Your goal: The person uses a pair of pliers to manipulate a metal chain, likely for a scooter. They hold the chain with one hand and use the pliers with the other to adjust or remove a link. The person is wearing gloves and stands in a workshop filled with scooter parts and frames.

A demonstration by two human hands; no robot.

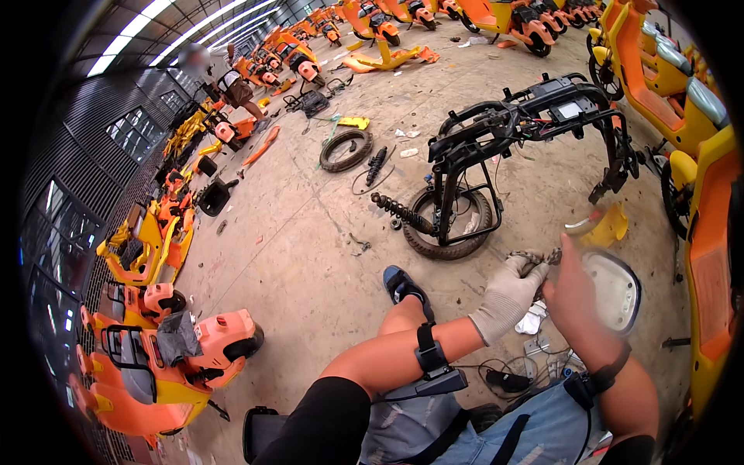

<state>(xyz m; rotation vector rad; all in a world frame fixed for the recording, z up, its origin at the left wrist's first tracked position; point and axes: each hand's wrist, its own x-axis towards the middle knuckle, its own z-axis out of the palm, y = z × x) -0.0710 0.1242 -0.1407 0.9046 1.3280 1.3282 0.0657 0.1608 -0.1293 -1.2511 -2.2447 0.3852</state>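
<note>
My left hand [505, 296], in a pale knit glove, is closed round a small dark metal part [528, 258]; its exact kind does not show. My bare right hand [577, 298] is beside it, near the end of the part, and is smeared by motion. One of its fingers points up, but its grip cannot be made out. Ahead of my hands stands a black scooter frame [515, 120] with wiring along its top. A coil-spring shock absorber [403, 213] is attached to its lower left. One tire [449, 249] lies flat beneath the frame.
A white tray-like panel [612, 291] and a yellow plastic piece [608, 227] lie to the right. Another tire [346, 150] and a loose shock absorber [376, 166] are farther left. Orange scooters [225, 337] line both sides. A person [236, 87] stands far back.
</note>
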